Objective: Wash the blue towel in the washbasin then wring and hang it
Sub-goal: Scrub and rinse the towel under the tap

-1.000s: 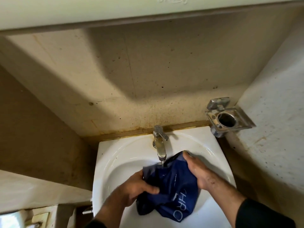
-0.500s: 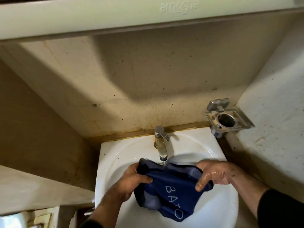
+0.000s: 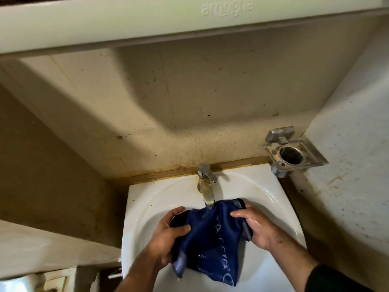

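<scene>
The blue towel (image 3: 212,239), with pale lettering, is stretched over the white washbasin (image 3: 147,199) right under the spout of the metal tap (image 3: 206,186). My left hand (image 3: 170,234) grips its left edge, thumb on top. My right hand (image 3: 255,227), wet and shiny, grips the right edge with fingers curled over the cloth. The towel's lower part hangs down into the bowl. Whether water is running, I cannot tell.
A metal wall holder (image 3: 291,153) with a round ring sticks out at the right of the basin. A pale cabinet underside (image 3: 147,20) overhangs the stained back wall. Side walls close in on both sides of the basin.
Both hands have shifted the towel up and rightward under the tap. My right hand moved from gripping the top corner to holding the right edge, and the cloth is spread more evenly.
</scene>
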